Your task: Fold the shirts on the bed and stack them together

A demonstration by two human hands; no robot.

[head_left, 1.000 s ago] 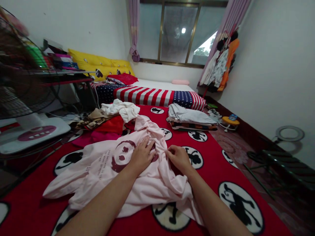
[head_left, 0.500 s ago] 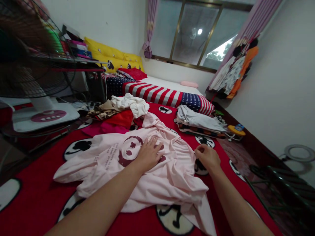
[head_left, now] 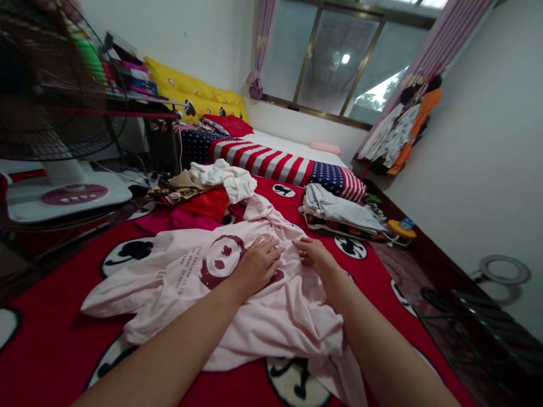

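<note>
A pale pink long-sleeved shirt [head_left: 254, 333] with a dark maroon print and small lettering lies spread and wrinkled on a red blanket [head_left: 46, 345]. My left hand [head_left: 258, 263] rests flat over the print, fingers stretched out and slightly apart. Close to its right, my right hand [head_left: 316, 255] is closed at the shirt's right edge, its fingers curled on gathered cloth. Its fingertips are partly hidden. One sleeve trails toward me beneath my right forearm.
Beyond the shirt lies a loose heap of white, brown, red and magenta clothes [head_left: 199, 195]. Folded clothes [head_left: 341, 212] are stacked at the right. A fan [head_left: 63, 192] stands left; a dark chair [head_left: 492, 322] stands right. Behind is a bed with a striped, starred cover [head_left: 263, 158].
My right hand has moved left, bringing the shirt's right edge inward toward my left hand. My left hand stays flat on the print. The view has shifted slightly.
</note>
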